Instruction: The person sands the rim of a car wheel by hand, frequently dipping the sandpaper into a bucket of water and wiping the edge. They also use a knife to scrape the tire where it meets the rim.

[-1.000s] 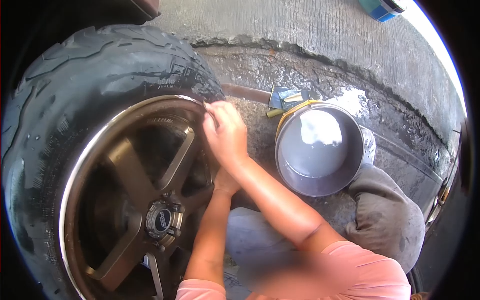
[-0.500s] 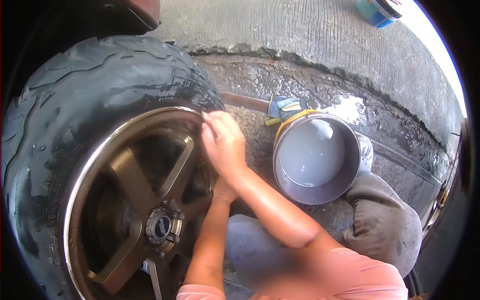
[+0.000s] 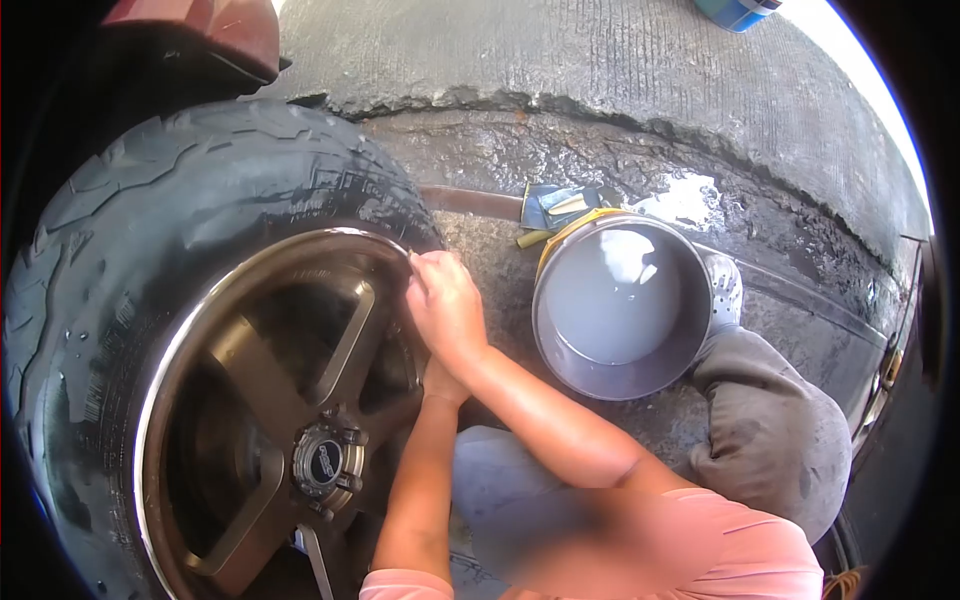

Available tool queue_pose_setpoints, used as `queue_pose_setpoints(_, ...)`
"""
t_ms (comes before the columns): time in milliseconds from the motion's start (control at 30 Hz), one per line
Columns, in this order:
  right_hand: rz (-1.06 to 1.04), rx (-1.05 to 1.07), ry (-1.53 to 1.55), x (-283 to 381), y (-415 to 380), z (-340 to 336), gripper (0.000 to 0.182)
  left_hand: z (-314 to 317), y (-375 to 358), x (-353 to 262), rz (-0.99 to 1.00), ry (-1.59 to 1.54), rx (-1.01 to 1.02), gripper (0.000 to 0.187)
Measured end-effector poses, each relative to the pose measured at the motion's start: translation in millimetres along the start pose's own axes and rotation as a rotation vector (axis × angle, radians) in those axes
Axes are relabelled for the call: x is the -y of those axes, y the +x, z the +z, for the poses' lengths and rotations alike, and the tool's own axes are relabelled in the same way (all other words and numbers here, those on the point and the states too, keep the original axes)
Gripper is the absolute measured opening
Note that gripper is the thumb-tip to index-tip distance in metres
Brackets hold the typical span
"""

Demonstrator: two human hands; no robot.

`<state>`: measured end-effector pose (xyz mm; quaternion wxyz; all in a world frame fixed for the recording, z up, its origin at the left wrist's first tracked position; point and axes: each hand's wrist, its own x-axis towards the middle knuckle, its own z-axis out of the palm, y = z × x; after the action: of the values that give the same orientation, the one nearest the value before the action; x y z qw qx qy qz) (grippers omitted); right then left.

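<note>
At the right edge of the bronze wheel rim (image 3: 235,350), my right hand (image 3: 446,305) is closed in a pinch, fingertips at the rim's lip. Something small shows at the fingertips, too small to name. My left hand (image 3: 442,382) is beneath the right wrist, near the wheel's spokes; its fingers are hidden. A large black tire (image 3: 110,290) with wet patches surrounds the rim. The centre cap (image 3: 325,461) sits amid the spokes.
A grey bucket (image 3: 698,350) of cloudy water stands right of my hands. Beside it lie dark sheets (image 3: 538,207) with a pale piece on top. A blue tub (image 3: 735,12) stands at the far top. Red bodywork (image 3: 235,40) overhangs the tire; the concrete edge (image 3: 560,104) is broken.
The view has shifted slightly, with the wheel lower and the bucket a little left and up. My right hand stays pinched at the rim's edge, and the left remains beneath it.
</note>
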<state>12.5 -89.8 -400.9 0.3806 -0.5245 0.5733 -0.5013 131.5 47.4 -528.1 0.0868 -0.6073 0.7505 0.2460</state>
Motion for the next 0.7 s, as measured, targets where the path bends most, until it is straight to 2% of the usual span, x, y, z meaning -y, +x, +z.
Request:
queue_pose_setpoints(33,-0.028,-0.023,0.039,10,9,-2,0.030,3,0,1,0.015,0.018,-0.042,0.058)
queue_pose_setpoints(133,-0.047,-0.038,0.072,27,16,-5,0.031,0,-5,4,0.184,0.408,-0.076,0.057)
queue_pose_setpoints(233,-0.016,-0.024,0.024,3,1,-2,0.031,-8,-1,-5,0.027,-0.001,-0.042,0.056)
queue_pose_setpoints(333,0.058,0.028,0.025,9,2,-2,0.033,-6,-1,-7,0.040,0.110,-0.086,0.056)
queue_pose_setpoints(433,-0.089,-0.037,0.080,21,16,-5,0.034,-19,-1,-13,0.151,0.494,-0.005,0.058)
queue_pose_setpoints(533,-0.019,-0.049,0.045,-13,-8,7,0.031,-12,-3,-6,0.082,0.171,-0.059,0.054)
queue_pose_setpoints(633,0.067,0.015,0.045,-12,-9,2,0.029,-5,-4,-6,0.034,0.220,-0.110,0.052)
queue_pose_setpoints(700,0.035,0.002,0.093,11,4,-7,0.028,-9,-4,-5,0.120,0.323,-0.105,0.052)
